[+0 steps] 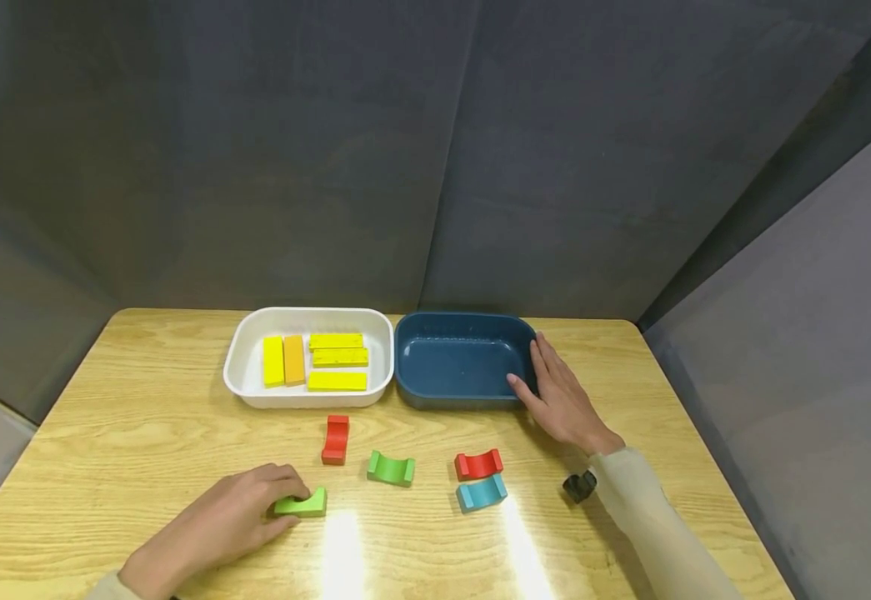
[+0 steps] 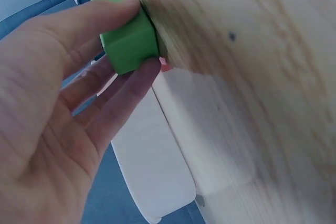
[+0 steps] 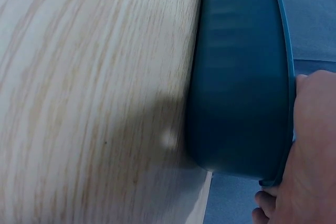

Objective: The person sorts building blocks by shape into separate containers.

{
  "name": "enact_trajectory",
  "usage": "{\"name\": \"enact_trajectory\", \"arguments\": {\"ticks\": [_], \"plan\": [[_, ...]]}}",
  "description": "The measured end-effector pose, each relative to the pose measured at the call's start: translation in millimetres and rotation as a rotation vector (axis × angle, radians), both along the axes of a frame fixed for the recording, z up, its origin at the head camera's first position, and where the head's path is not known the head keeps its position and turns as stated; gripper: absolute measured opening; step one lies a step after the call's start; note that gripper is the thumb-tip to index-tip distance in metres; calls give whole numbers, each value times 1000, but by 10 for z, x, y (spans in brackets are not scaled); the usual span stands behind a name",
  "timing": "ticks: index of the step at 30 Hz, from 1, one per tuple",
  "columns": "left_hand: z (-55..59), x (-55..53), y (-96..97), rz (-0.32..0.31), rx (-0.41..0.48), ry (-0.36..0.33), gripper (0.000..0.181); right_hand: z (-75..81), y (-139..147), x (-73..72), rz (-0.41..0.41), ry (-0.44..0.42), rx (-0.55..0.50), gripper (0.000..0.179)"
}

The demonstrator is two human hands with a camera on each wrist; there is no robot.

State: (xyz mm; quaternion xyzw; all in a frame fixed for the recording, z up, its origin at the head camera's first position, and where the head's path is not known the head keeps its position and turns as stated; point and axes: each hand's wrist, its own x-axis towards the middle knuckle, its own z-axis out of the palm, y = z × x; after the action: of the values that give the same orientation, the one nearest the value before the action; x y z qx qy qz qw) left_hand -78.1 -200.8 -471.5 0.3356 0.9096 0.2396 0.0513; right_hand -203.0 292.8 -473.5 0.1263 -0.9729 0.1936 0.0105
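Left hand [image 1: 236, 512] pinches a green block [image 1: 312, 504] between thumb and fingers; the block lies toward three o'clock, long axis roughly nine-to-three. Right hand [image 1: 561, 398], farther off, rests thumb-spread on the blue tray [image 1: 446, 360] near four o'clock.

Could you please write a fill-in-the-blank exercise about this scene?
1. The block pinched by the left hand is coloured ____.
2. The tray touched by the right hand is coloured ____.
3. The white tray holds yellow blocks and one block coloured ____.
4. Right beside the light-blue block lies a block coloured ____.

Answers: green; blue; orange; red.
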Motion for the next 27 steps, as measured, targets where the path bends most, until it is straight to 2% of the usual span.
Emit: {"name": "enact_trajectory", "arguments": {"ticks": [5,12,21,27], "plan": [[-6,8,8,15,-8,-7,23,3,-2,4,3,1,1,89],[22,14,28,38,-3,21,23,16,-4,-5,6,7,-3,88],[112,-33,78,34,51,173,26,14,-14,5,2,7,-7,88],[161,-137,144,9,91,251,27,5,-12,12,2,10,-11,89]]}}
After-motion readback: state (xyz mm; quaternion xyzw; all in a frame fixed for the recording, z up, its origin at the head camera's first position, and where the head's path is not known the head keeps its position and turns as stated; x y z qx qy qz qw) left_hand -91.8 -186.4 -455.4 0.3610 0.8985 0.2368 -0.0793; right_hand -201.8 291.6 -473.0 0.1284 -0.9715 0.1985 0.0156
